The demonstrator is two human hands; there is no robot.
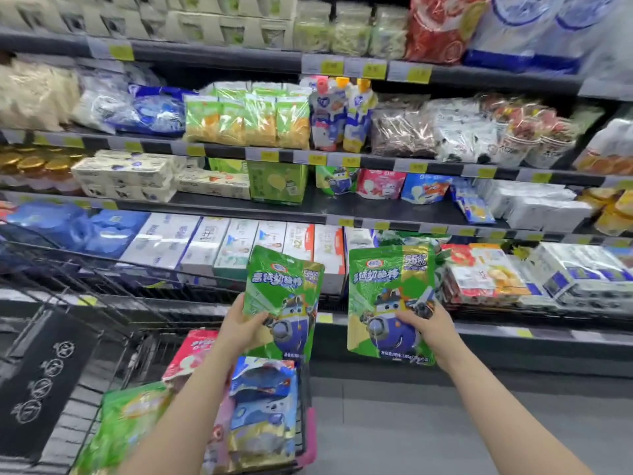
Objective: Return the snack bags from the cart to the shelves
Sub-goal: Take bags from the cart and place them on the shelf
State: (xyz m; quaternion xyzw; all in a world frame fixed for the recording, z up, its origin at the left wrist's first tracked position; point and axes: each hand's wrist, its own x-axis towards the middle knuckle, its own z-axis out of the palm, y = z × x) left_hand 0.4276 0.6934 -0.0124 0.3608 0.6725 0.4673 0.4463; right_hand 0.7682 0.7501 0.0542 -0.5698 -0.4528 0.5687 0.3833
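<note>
I hold two green snack bags with a cartoon plane on the front, upright before the shelves. My left hand (pixel 241 322) grips the lower left edge of one green bag (pixel 286 289). My right hand (pixel 428 325) grips the lower middle of the other green bag (pixel 390 282). Below my left arm, the wire cart (pixel 102 313) holds more bags: a blue one (pixel 262 385), a pink one (pixel 191 354) and a green one (pixel 130 419). On the third shelf, matching green (pixel 337 180), pink (pixel 380 183) and blue (pixel 424 188) bags stand in a row.
A chilled shelving unit fills the view, with milk cartons (pixel 239 245) on the lower tier and boxed and bagged goods above. A bare dark stretch of the third shelf (pixel 394 210) lies in front of the standing bags. Grey floor (pixel 428 423) lies to the cart's right.
</note>
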